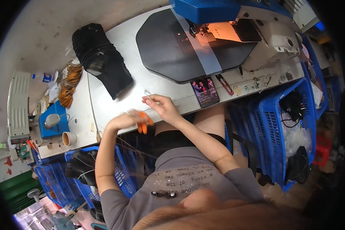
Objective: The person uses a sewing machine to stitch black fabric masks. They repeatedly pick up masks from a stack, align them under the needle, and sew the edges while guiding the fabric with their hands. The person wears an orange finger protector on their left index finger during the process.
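Observation:
Above the near edge of the white worktable (168, 90), my right hand (163, 107) is closed, with thumb and forefinger pinching a thin pale loop (147, 92), perhaps thread or cord. My left hand (128, 119) is beside it on the left, smeared by motion. Orange finger-shaped covers (143, 123) appear at its fingers; whether it grips anything cannot be made out. Beyond the hands to the left lies a long overlapping stack of black pieces (103, 57). A sewing machine (207, 13) with a blue head stands at the back, its lamp lighting the needle area over a black octagonal plate (165, 46).
A phone (205, 92) showing a video lies at the table's near edge beside red thread snips (225, 84). Blue baskets (272, 134) holding black pieces and plastic bags flank me. Brown bundles (68, 86), a blue box (53, 119) and a cup (69, 138) stand at left.

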`<state>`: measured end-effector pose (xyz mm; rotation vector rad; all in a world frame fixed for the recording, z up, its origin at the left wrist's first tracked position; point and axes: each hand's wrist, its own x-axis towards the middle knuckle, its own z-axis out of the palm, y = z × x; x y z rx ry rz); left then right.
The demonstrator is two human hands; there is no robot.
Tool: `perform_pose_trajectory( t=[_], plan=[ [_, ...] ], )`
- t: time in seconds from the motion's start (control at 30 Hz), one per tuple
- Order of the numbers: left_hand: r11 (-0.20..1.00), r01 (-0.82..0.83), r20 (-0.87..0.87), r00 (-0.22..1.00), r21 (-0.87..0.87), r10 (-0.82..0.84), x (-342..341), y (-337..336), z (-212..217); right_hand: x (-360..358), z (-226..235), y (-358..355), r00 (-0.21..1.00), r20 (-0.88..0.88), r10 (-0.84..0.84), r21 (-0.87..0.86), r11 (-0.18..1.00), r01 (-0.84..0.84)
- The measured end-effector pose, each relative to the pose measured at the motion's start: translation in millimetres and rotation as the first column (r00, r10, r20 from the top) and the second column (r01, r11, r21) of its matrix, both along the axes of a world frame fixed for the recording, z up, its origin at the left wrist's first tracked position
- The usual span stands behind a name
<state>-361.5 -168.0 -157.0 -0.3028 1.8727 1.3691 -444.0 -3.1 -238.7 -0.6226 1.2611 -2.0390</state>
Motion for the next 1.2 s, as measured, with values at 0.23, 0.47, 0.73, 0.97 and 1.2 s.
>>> perform_pose_trajectory(
  t=[0.23,0.47,0.73,0.97,1.2],
  plan=[
    [0.871,0.395,0.166,0.876,0.292,-0.452,-16,73,7,-2,5,43,0.816,-0.05,0.577,0.044,0.817,-0.575],
    [0.944,0.211,-0.048,0.977,0.254,-0.206,-27,76,0,-22,9,111,0.856,-0.094,0.508,0.316,0.83,-0.459],
    [0.901,-0.289,-0.393,0.825,0.324,0.407,-22,94,-29,-56,89,193,0.934,-0.315,0.166,0.439,0.898,-0.011],
    [0.836,-0.514,-0.887,0.455,-0.19,0.078,-12,88,-75,-177,226,218,0.409,-0.898,-0.16,0.323,0.39,0.862],
    [0.77,-0.602,-0.943,0.332,-0.212,-0.001,-12,97,-97,-301,341,133,-0.209,-0.97,-0.122,-0.242,0.439,0.865]
  ],
)
